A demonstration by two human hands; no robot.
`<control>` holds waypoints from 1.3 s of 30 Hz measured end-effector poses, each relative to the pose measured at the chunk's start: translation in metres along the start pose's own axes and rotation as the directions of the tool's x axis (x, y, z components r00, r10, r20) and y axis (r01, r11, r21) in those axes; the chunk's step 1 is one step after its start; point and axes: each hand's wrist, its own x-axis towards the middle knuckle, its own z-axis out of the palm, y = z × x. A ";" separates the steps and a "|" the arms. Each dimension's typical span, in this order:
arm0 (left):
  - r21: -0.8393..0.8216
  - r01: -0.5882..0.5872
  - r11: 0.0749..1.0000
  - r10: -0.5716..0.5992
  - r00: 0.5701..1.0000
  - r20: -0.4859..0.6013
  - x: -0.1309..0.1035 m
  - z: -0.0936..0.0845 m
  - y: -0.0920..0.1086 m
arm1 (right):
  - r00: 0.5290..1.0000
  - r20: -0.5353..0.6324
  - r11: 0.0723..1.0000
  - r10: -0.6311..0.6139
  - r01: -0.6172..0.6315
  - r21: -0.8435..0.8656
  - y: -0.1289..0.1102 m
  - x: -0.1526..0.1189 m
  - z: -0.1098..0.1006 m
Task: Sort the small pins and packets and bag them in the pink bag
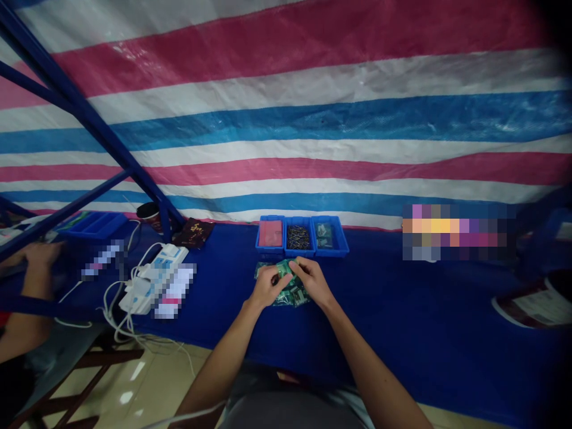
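Observation:
My left hand (267, 285) and my right hand (313, 279) meet over the blue table, both closed on a small green plastic packet (285, 268). Fingers and thumbs pinch its edges; what is inside it is too small to make out. Beneath and around my hands lie several more green plastic packets (295, 296). Just beyond them stand three joined blue bins. The left bin (270, 249) has a pink flat stack (270, 232), the middle one dark screws or nails (298, 237), and the right one clear packets (324, 234).
To the left sit a white power strip (154, 279) with loose cables, a dark packet (194, 232), a dark cup (149, 214) and a blue metal frame (107, 137). A co-worker's arm (38, 280) is at far left. A round container (531, 301) is at right. Striped sheeting (313, 125) hangs behind.

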 end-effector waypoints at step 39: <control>-0.060 0.065 0.996 -0.069 0.995 -0.072 -0.001 0.001 -0.003 | 0.790 -0.520 0.847 -0.326 0.000 -0.531 -0.024 0.046 -0.096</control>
